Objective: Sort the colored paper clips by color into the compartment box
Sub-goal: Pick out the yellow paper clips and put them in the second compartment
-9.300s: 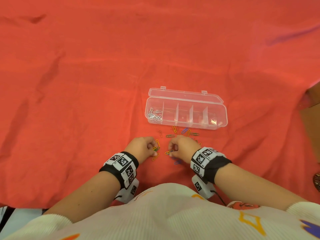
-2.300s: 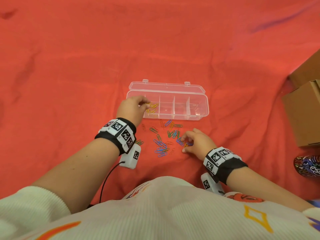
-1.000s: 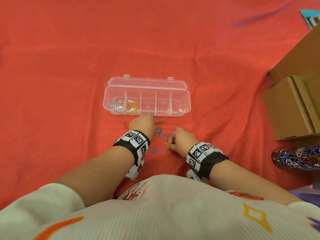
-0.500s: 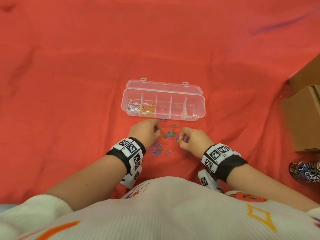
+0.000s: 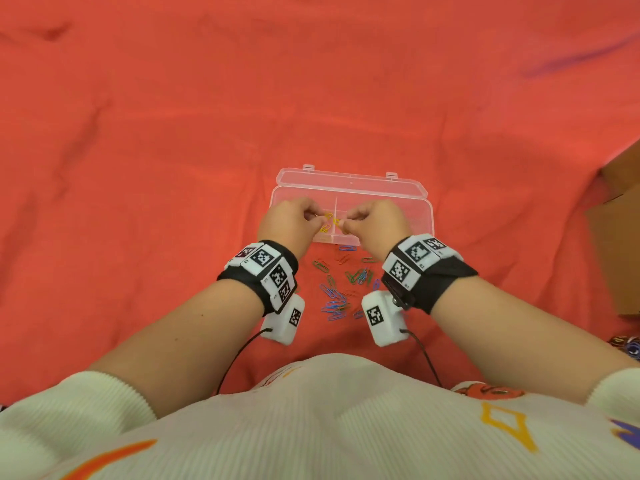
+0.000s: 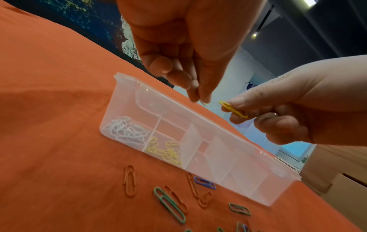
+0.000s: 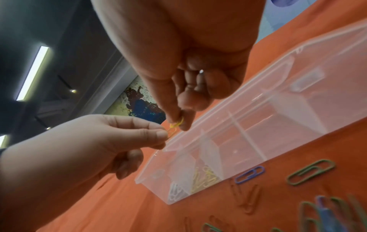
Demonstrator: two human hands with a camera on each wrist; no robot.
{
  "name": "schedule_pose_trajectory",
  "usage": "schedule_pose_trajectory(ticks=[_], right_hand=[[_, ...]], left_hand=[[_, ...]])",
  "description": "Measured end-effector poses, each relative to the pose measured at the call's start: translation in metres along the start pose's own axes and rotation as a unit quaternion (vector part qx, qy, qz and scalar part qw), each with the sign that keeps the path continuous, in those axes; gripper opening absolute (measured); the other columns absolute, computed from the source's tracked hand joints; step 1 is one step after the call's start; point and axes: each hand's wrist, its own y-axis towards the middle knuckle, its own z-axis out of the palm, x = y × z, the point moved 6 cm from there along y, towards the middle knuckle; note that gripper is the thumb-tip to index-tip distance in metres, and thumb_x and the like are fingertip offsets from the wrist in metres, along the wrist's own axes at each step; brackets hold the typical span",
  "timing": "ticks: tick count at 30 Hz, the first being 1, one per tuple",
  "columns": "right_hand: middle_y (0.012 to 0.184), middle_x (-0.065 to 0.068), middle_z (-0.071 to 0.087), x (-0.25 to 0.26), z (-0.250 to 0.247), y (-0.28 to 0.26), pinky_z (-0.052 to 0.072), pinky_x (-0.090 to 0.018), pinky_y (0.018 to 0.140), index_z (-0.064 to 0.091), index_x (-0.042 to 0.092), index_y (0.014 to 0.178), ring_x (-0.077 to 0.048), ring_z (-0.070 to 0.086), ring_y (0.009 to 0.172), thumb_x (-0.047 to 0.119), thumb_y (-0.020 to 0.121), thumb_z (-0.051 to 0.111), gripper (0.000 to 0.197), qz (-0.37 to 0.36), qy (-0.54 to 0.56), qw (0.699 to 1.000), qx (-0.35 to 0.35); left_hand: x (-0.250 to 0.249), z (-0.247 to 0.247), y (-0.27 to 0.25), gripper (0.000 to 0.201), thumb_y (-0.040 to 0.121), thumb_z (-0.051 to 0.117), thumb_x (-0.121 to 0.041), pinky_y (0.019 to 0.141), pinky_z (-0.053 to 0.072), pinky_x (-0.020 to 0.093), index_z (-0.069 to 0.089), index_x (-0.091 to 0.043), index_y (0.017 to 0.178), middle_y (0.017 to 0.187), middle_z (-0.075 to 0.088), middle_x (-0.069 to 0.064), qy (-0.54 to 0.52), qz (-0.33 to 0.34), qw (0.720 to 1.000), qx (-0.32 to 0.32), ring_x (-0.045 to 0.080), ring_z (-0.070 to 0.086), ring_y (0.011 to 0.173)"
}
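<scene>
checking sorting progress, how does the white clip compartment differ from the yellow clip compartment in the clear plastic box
The white clip compartment sits at the end of the clear plastic compartment box; the yellow clip compartment is next to it, one slot inward. One holds only white clips, the other only yellow. Both hands, the left hand and right hand, each pinching a yellow paper clip, are above the box. Both compartments are partly filled.
</scene>
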Motion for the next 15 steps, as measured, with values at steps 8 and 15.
schedule_pose_trajectory(ticks=[8, 15], right_hand=[[0.022, 0.008, 0.048, 0.015, 0.015, 0.015, 0.038, -0.02, 0.042, 0.07, 0.012, 0.098, 0.0, 0.046, 0.023, 0.018, 0.088, 0.058, 0.017, 0.061, 0.049, 0.996, 0.033], [0.069, -0.002, 0.063, 0.01, 0.018, 0.007, 0.04, -0.017, 0.038, 0.068, 0.014, 0.1, 0.0, 0.046, 0.022, 0.01, 0.088, 0.058, 0.016, 0.034, 0.098, 0.994, 0.041]], left_hand=[[0.012, -0.003, 0.014, 0.022, 0.088, 0.055, -0.018, 0.085, 0.051, 0.036, 0.069, -0.018, 0.104, 0.104, 0.072, 0.008, 0.034, -0.016, 0.999, 0.024, 0.026, 0.064, 0.099], [0.015, 0.001, 0.002, 0.019, 0.083, 0.059, -0.016, 0.077, 0.044, 0.026, 0.069, -0.024, 0.096, 0.099, 0.065, 0.0, -0.001, 0.045, 0.999, 0.022, 0.015, 0.054, 0.084]])
